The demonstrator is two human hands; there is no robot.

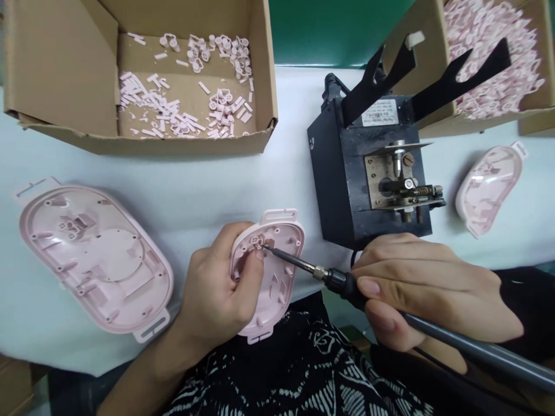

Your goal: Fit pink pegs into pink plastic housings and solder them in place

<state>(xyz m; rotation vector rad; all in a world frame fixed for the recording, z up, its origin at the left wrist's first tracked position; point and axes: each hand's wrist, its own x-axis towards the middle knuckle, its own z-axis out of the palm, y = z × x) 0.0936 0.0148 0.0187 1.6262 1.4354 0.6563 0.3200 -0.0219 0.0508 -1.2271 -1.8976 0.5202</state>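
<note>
Holding, left: your left hand point(219, 283) is closed around a pink plastic housing point(281, 277), fingers curled behind its edge, thumb point(256, 263) pressed on the inner face.

Pinching, right: your right hand point(433, 289) holds a soldering iron point(472, 346) pen-style, thumb and fingers together on its black grip, well apart from the left hand.

Iron tip: the fine metal tip point(263, 246) points up and left, reaching a small round boss point(259, 242) just beside your left thumb. It looks to be touching, but that is too small to confirm.

Lie of housing: between your hands, nearer and held by the left. Its long axis runs away from you toward the bench, tilted slightly, with the hollow side up and a slotted tab point(280, 216) at the far end.

Bench: a second housing point(93, 257) lies hollow side up left of your left hand, and a third point(489, 188) lies well right, past a black metal fixture point(368, 173).

Far edge: a cardboard box point(60, 75) holds scattered small pink plastic parts point(186, 104). Another box point(477, 124) at upper right holds a heap of pink parts point(489, 58).
</note>
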